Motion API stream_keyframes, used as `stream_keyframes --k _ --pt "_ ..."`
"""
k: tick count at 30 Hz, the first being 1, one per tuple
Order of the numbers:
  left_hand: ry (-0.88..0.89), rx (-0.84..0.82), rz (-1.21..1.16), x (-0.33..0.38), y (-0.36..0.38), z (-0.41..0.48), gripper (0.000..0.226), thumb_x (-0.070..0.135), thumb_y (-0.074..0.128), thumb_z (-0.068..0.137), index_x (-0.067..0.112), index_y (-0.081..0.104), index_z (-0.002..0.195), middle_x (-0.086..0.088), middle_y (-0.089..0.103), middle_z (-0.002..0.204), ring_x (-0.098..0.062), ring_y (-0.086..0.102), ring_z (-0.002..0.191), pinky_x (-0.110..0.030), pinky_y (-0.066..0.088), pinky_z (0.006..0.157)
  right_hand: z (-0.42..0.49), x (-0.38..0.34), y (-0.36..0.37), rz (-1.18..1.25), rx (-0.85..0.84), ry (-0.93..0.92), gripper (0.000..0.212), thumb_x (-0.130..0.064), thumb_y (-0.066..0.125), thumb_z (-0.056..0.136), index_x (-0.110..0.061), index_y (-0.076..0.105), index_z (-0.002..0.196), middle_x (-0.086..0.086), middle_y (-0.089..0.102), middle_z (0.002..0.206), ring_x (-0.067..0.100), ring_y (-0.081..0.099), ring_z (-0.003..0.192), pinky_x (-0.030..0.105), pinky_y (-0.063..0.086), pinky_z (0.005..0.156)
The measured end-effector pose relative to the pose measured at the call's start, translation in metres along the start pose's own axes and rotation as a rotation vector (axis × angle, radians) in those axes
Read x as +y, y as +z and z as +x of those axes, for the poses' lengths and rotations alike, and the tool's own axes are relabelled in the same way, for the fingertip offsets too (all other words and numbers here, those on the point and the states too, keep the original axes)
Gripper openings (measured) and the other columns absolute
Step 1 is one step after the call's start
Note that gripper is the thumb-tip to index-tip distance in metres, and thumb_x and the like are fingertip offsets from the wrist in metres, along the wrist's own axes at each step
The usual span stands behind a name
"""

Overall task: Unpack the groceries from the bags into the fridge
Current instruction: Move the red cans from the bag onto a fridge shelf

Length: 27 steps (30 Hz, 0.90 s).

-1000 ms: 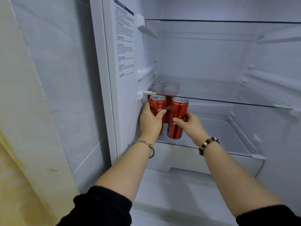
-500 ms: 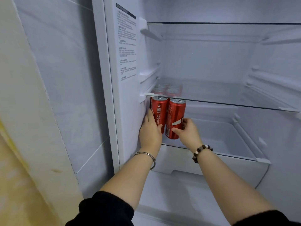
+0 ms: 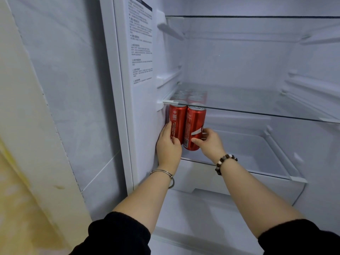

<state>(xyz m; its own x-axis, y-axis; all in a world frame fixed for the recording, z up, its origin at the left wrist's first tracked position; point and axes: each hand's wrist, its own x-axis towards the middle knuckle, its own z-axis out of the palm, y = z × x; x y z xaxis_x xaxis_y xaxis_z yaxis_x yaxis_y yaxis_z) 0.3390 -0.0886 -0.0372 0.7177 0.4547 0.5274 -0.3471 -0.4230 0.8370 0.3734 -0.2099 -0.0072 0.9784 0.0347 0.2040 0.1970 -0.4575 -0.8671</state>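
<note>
- left can: red drink can, upright, directly below the front edge of the glass shelf at its left end, with the top rim just under the glass.
- right can: the same kind, upright, touching the left can, and also below the glass shelf's front edge.
- left hand: grip wrapped round the lower half of the left can, with the thumb across the front.
- right hand: grip clamped on the lower part of the right can, thumb in front and fingers round the far side.
- rear cans: red cans whose tops show through the glass. They stand below the glass shelf, behind the held pair.
- Base contact: hidden by the hands, so I cannot tell whether either held can rests on the surface below the glass shelf.
- Step in hand, as judged: seating the pair as a front row.
- Handling notes:
  - Clearance under the glass looks tight, so keep both cans vertical and do not lift them.
  - Push them back level until they meet the rear cans.
  - Let go only once the bases sit flat.
  - Draw the hands out low and straight, so they do not nudge the pair.
</note>
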Motion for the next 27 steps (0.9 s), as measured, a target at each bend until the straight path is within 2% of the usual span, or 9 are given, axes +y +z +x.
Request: stream_keyframes --k 4,9,16,21,27 --pt "-0.066 0.016 -0.016 -0.001 0.003 0.0 0.057 -0.005 0.043 0.087 0.016 0.045 0.14 -0.002 0.053 0.136 -0.015 0.051 0.122 -0.024 0.041 0.103 0.004 0.001 0.004 0.004 0.004 -0.011 0.048 -0.017 0.068 0.085 -0.008 0.049 0.129 0.01 0.059 0.126 0.024 0.056 0.115 0.034 0.046 0.093" --pt "-0.03 0.001 -0.022 -0.004 0.004 -0.002 0.058 -0.007 0.043 0.088 0.016 0.043 0.14 0.001 0.051 0.137 -0.009 0.048 0.122 -0.016 0.037 0.1 0.011 0.003 0.009 0.007 0.026 -0.022 0.049 -0.017 0.069 0.084 -0.007 0.05 0.128 0.01 0.06 0.125 0.024 0.057 0.114 0.032 0.046 0.091" --pt "-0.053 0.01 -0.032 -0.007 0.007 0.001 0.061 -0.008 0.042 0.086 0.018 0.043 0.141 0.002 0.05 0.139 -0.012 0.049 0.125 -0.027 0.041 0.105 0.017 0.004 0.009 -0.011 0.044 -0.034 0.047 -0.018 0.07 0.084 -0.007 0.051 0.126 0.009 0.06 0.124 0.023 0.058 0.113 0.028 0.045 0.088" --pt "-0.053 0.015 -0.034 -0.004 0.008 0.0 0.06 -0.005 0.044 0.087 0.02 0.043 0.141 0.004 0.052 0.136 -0.009 0.051 0.12 -0.022 0.042 0.101 0.018 0.005 0.009 -0.005 0.04 -0.041 0.046 -0.018 0.07 0.084 -0.008 0.052 0.124 0.008 0.061 0.123 0.022 0.058 0.112 0.027 0.045 0.088" --pt "-0.134 0.045 -0.056 -0.002 0.011 -0.003 0.054 0.003 0.051 0.087 0.02 0.046 0.138 0.002 0.056 0.132 -0.011 0.054 0.118 -0.034 0.046 0.102 0.007 0.01 0.011 0.06 0.03 -0.01 0.054 -0.02 0.068 0.086 -0.009 0.045 0.134 0.008 0.056 0.131 0.02 0.053 0.12 0.029 0.043 0.096"
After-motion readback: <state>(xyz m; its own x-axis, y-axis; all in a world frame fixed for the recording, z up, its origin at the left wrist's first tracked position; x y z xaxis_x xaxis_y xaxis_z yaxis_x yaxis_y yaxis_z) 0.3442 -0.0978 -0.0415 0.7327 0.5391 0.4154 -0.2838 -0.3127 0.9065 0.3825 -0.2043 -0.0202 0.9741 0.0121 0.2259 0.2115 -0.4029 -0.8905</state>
